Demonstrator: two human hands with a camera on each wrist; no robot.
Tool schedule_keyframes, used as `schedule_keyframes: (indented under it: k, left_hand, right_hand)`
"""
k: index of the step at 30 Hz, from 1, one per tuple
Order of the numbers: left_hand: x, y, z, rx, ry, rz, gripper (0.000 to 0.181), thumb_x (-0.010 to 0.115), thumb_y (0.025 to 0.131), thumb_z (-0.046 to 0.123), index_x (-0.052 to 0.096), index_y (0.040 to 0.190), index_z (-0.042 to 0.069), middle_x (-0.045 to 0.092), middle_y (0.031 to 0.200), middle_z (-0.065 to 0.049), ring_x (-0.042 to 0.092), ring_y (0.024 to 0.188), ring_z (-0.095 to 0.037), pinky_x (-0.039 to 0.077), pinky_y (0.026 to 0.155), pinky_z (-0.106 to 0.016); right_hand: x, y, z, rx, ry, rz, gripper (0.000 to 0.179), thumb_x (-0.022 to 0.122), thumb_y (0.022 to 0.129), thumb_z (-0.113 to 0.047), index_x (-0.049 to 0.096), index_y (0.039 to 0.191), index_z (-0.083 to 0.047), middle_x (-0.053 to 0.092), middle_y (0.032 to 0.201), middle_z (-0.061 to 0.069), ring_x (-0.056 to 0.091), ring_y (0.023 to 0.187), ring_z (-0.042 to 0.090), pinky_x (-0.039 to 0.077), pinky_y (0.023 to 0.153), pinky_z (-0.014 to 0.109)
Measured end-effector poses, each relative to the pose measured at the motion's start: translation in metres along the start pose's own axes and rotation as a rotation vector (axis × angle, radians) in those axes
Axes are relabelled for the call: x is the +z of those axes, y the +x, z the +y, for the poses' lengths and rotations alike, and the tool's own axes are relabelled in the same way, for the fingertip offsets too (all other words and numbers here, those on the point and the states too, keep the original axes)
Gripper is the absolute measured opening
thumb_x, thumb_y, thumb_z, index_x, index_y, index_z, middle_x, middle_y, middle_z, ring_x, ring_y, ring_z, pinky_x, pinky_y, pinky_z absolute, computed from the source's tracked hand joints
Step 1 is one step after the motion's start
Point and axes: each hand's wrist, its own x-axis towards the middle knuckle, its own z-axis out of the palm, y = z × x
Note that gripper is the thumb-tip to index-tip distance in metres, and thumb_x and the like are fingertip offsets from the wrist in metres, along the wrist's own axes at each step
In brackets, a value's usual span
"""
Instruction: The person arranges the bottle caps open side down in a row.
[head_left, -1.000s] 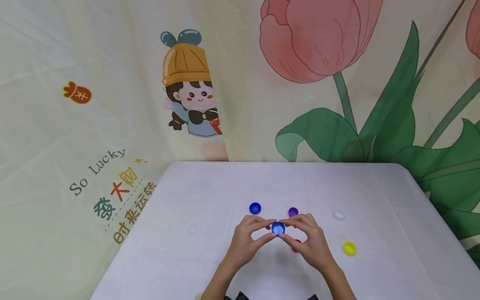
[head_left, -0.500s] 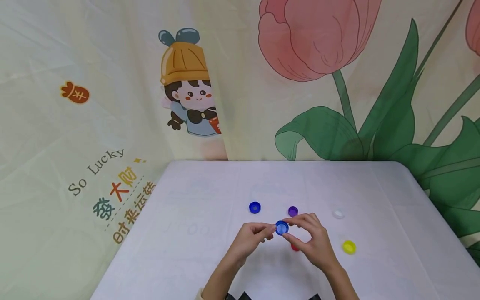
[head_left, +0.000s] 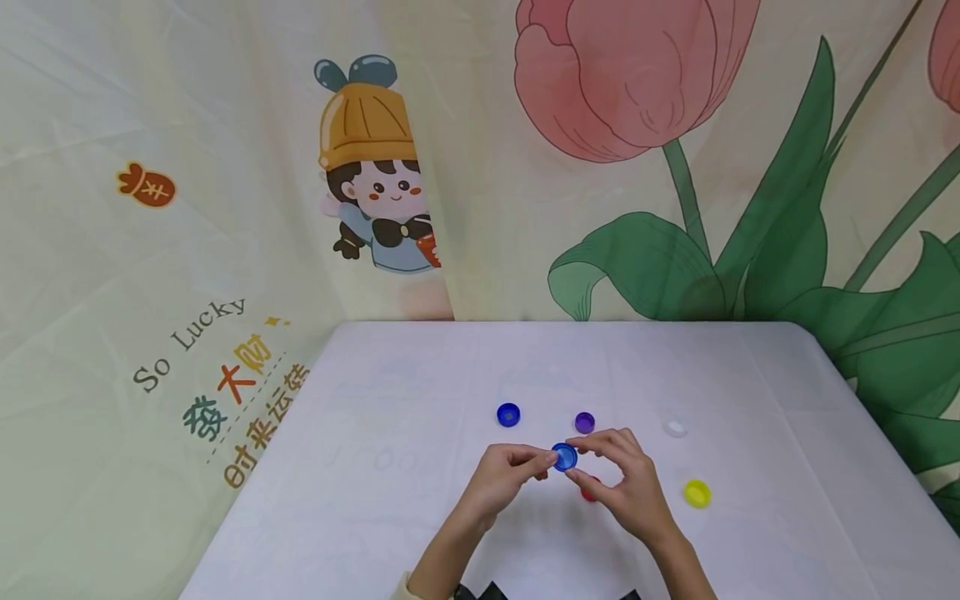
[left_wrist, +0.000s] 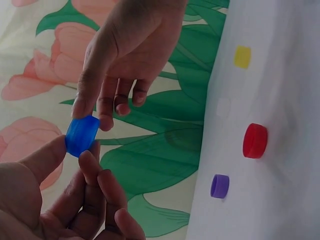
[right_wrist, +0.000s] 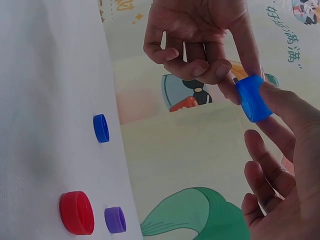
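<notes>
A blue bottle cap (head_left: 565,457) is held up over the table between both hands, its hollow side showing in the head view. My left hand (head_left: 497,481) pinches its left edge between thumb and fingertips. Thumb and index finger of my right hand (head_left: 630,482) grip the same cap at its far and near edges; the other right fingers bend loosely away. In the left wrist view the ridged side of the blue cap (left_wrist: 82,136) shows. Below the right hand lies a red cap (right_wrist: 76,213), partly hidden behind the thumb in the head view.
On the white table (head_left: 360,517) lie another blue cap (head_left: 508,415), a purple cap (head_left: 585,422), a clear cap (head_left: 676,427) and a yellow cap (head_left: 697,493). A printed cloth (head_left: 495,167) with tulips hangs behind the table.
The held cap has moved slightly right. My left thumb and index finger, earlier spread around the cap, have closed together at its left edge. The right hand keeps its grip.
</notes>
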Motion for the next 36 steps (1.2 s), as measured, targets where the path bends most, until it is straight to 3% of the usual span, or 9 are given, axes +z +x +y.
schedule_keyframes:
  k: [6,11,14,20,26,31,36]
  left_hand:
    - [0.0,-0.008,0.013,0.035,0.01,0.016,0.024,0.069,0.084,0.025,0.073,0.087,0.002,0.064,0.072,-0.004,0.054,0.074,-0.014,0.037,0.068,-0.031]
    - [0.001,-0.021,0.034,0.1,0.086,0.057,0.02,0.069,0.084,0.02,0.073,0.087,0.0,0.064,0.072,-0.002,0.054,0.071,-0.014,0.039,0.064,-0.029]
    - [0.001,-0.025,0.041,0.158,0.149,0.081,0.018,0.069,0.084,0.018,0.073,0.089,0.001,0.066,0.076,-0.003,0.054,0.072,-0.013,0.039,0.064,-0.026]
    - [0.0,-0.024,0.034,0.365,0.243,0.133,0.016,0.07,0.082,0.013,0.072,0.093,0.002,0.066,0.076,-0.002,0.055,0.072,-0.009,0.042,0.07,-0.029]
    - [-0.001,-0.011,0.007,0.587,0.266,0.168,0.018,0.074,0.078,0.016,0.073,0.094,0.01,0.06,0.068,0.006,0.054,0.07,-0.01,0.044,0.065,-0.025]
    - [-0.002,-0.006,0.0,0.805,0.342,0.154,0.02,0.073,0.079,0.022,0.073,0.097,0.014,0.061,0.07,0.011,0.053,0.073,-0.006,0.043,0.063,-0.021]
    - [-0.002,-0.004,-0.003,0.913,0.394,0.143,0.021,0.072,0.081,0.023,0.072,0.1,0.014,0.061,0.072,0.012,0.052,0.075,-0.005,0.042,0.064,-0.019]
  right_hand:
    - [0.001,-0.001,0.001,0.001,-0.004,-0.007,0.035,0.08,0.072,-0.023,0.068,0.105,-0.025,0.061,0.094,-0.014,0.047,0.09,0.01,0.043,0.073,0.026]
    - [0.001,-0.001,0.0,-0.009,0.01,0.004,0.037,0.079,0.073,-0.018,0.068,0.108,-0.022,0.062,0.094,-0.009,0.048,0.089,0.013,0.041,0.072,0.025]
    - [0.002,-0.002,0.001,0.03,0.02,0.002,0.034,0.076,0.076,-0.017,0.067,0.109,-0.023,0.063,0.094,-0.01,0.048,0.088,0.012,0.04,0.071,0.027]
    - [0.003,-0.002,0.006,0.125,0.046,-0.034,0.011,0.064,0.088,-0.018,0.071,0.095,-0.02,0.062,0.092,-0.013,0.05,0.088,0.012,0.043,0.072,0.028]
    - [0.001,-0.002,0.003,0.155,0.191,-0.085,0.019,0.053,0.094,-0.012,0.072,0.092,-0.009,0.063,0.093,-0.004,0.053,0.09,0.012,0.047,0.075,0.028]
    - [-0.002,0.0,-0.001,0.207,0.303,-0.14,0.025,0.047,0.097,-0.012,0.071,0.092,-0.007,0.062,0.096,0.002,0.053,0.093,0.015,0.045,0.08,0.031]
    - [-0.004,0.001,-0.004,0.205,0.354,-0.177,0.021,0.051,0.095,-0.011,0.07,0.091,-0.005,0.062,0.096,0.005,0.052,0.097,0.017,0.038,0.086,0.042]
